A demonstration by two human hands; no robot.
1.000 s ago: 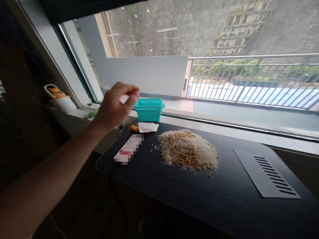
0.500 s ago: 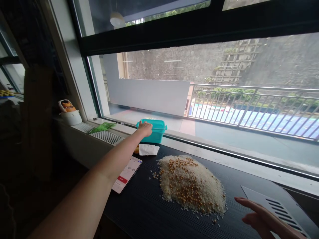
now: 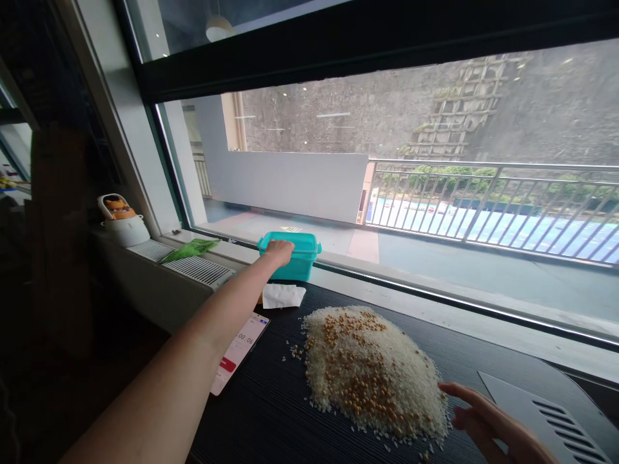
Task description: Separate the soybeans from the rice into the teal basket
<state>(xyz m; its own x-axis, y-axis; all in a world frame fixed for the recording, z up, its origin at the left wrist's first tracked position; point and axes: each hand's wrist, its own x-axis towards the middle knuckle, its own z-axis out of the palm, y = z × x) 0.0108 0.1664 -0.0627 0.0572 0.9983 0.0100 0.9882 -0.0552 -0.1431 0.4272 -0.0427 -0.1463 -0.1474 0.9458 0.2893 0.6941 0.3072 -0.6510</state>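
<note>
A heap of white rice mixed with yellow beans [image 3: 370, 374] lies on the black table top [image 3: 285, 419]. My left hand [image 3: 279, 251] reaches far forward and grips the near rim of a teal plastic box [image 3: 297, 253] standing at the window sill. Its fingers curl over the box edge. My right hand [image 3: 488, 422] hovers at the right side of the heap with fingers stretched out and apart, holding nothing.
A phone [image 3: 238, 351] showing a timer lies under my left forearm. A crumpled white paper [image 3: 283, 296] sits before the box. A grey vent plate [image 3: 551, 419] lies at the right. A white pot with orange pieces [image 3: 120, 222] and a green packet [image 3: 189, 249] rest on the sill.
My left hand went from mid-air out to the teal box and now holds its rim. My right hand came into view and moved nearer the heap. The camera tilted up.
</note>
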